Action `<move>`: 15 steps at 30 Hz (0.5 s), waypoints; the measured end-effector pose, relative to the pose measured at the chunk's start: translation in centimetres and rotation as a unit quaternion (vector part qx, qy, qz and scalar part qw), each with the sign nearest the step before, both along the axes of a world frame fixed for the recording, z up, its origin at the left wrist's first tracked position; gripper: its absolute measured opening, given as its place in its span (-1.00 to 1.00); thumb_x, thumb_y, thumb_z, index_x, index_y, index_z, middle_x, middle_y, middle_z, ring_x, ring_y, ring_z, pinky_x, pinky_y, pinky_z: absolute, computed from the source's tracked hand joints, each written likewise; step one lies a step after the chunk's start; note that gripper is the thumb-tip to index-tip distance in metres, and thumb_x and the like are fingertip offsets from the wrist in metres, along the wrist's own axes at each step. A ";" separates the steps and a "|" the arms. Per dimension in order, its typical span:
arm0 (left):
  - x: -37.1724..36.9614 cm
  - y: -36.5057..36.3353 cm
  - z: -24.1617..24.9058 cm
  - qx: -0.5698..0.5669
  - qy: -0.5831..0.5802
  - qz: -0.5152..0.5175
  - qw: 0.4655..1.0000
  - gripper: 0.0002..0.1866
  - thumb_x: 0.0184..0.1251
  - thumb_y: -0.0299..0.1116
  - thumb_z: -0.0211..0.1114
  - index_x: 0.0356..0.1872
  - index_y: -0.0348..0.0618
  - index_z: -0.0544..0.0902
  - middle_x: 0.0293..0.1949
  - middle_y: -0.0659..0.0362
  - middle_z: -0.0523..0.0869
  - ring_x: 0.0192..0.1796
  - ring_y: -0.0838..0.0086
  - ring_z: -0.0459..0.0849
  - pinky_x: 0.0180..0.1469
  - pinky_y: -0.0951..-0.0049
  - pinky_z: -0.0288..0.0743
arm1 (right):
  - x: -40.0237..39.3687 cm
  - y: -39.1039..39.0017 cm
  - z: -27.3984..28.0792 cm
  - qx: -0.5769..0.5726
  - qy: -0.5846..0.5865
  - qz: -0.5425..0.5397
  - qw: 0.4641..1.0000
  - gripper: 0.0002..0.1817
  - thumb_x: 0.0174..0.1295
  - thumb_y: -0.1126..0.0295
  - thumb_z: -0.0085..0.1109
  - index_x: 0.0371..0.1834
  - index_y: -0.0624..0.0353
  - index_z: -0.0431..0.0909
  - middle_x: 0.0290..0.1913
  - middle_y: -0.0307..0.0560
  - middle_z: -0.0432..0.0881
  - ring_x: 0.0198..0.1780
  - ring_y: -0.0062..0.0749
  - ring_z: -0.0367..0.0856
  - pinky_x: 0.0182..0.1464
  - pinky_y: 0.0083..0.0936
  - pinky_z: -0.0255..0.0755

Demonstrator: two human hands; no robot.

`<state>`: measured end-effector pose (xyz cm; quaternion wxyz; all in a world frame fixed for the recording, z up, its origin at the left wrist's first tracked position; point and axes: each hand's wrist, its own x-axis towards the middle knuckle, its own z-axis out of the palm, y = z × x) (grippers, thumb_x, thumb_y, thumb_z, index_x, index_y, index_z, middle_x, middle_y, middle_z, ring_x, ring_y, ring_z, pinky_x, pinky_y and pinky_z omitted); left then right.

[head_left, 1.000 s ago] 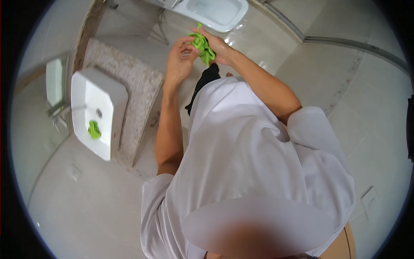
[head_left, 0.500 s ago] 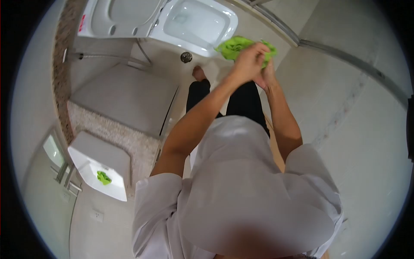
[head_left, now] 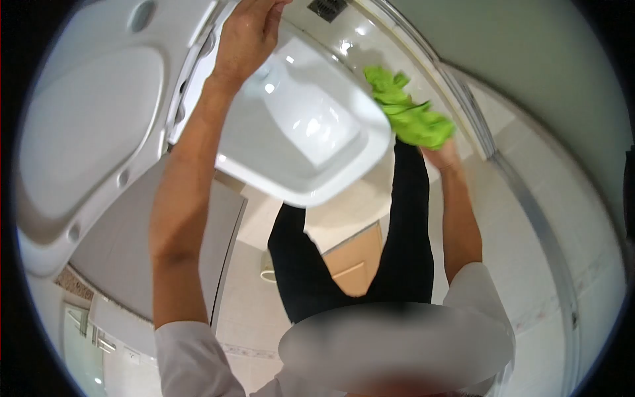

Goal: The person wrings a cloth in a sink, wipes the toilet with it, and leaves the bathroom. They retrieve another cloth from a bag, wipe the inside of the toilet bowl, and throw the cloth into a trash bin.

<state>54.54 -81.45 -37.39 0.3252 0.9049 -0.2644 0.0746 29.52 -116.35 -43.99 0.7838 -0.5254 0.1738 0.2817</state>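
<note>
My right hand point(head_left: 443, 156) grips a crumpled bright green cloth point(head_left: 418, 120), which hangs beside the front right side of the white toilet bowl point(head_left: 307, 193) and covers most of my fingers. My left hand point(head_left: 248, 41) is over the back of the bowl, at the top edge of the view. Its fingers are bent close together, with the tips partly cut off by the frame; I cannot tell what they hold. The toilet's raised seat and lid point(head_left: 92, 126) fill the upper left.
A floor drain point(head_left: 327, 8) lies past the bowl. The metal shower rail point(head_left: 463, 99) curves along the right. At the left, below the lid, is a grey cabinet point(head_left: 152, 231). My black-trousered legs point(head_left: 411, 218) stand around the bowl's front.
My hands have parted: the left has left the cloth and gone over the bowl's back, while the right keeps the cloth. My view has moved closer over the toilet.
</note>
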 end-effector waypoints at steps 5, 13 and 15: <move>3.5 -1.1 -4.2 -0.105 0.125 0.143 0.976 -0.84 0.61 -0.55 0.06 -0.06 -0.37 0.62 -0.19 -0.02 0.73 -0.08 0.24 0.72 -0.03 0.30 0.58 | 9.9 7.0 -5.2 -0.218 0.027 0.348 0.911 -0.34 0.62 -0.01 -0.22 0.59 0.22 0.23 0.60 0.20 0.23 0.59 -0.04 0.20 0.61 -0.29 0.03; 3.0 -0.3 -5.2 -0.086 0.070 0.115 0.987 -0.74 0.61 -0.53 0.01 0.03 -0.31 0.69 -0.08 0.08 0.80 -0.01 0.41 0.75 0.11 0.41 0.59 | 28.2 22.5 -11.4 0.007 -0.086 0.243 0.966 -0.26 0.59 -0.19 -0.26 0.61 0.11 0.18 0.58 0.11 0.26 0.58 -0.18 0.21 0.57 -0.26 0.11; 3.3 -0.1 -5.1 -0.064 0.055 0.103 0.991 -0.72 0.59 -0.57 -0.03 0.01 -0.34 0.68 -0.09 0.05 0.78 -0.04 0.44 0.73 0.07 0.46 0.57 | 27.1 20.3 -11.4 0.024 -0.014 0.290 0.957 -0.17 0.56 -0.27 -0.27 0.68 0.08 0.01 0.62 0.10 0.18 0.60 -0.16 0.16 0.59 -0.26 0.06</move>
